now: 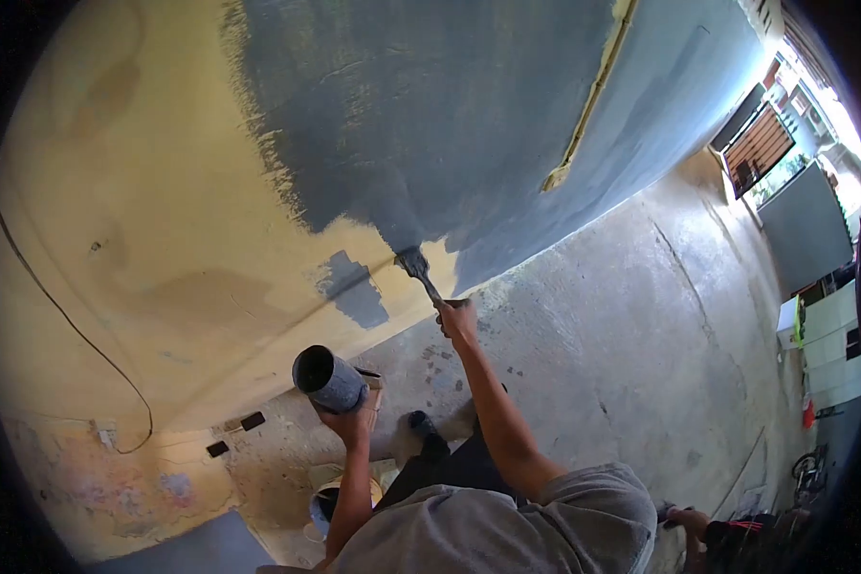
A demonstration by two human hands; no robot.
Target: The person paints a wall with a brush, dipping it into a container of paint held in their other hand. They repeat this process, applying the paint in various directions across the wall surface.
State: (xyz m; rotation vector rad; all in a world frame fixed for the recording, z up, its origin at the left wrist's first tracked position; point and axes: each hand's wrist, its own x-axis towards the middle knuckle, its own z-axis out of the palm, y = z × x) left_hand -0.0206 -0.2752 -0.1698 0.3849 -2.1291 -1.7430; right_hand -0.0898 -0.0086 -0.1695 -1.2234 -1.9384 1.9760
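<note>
My right hand [457, 320] is closed around the handle of a paintbrush [414, 265]. The brush's grey-coated bristles touch the wall [153, 239] at the lower edge of a large grey painted area [430, 115]. Lower left, my left hand [356, 417] grips a grey, paint-smeared cylindrical can [338, 381]. The can is tilted with its dark mouth toward the wall, and its contents cannot be made out. Between can and brush, a separate grey patch [357, 289] lies on the yellow wall.
A bucket [323, 502] stands on the concrete floor [622, 316] beside my legs. Two small black objects [252, 421] lie near the wall's base. A cable [72, 320] hangs at left; a yellowish pipe [598, 86] runs along the wall. Another person's hand [689, 521] shows lower right.
</note>
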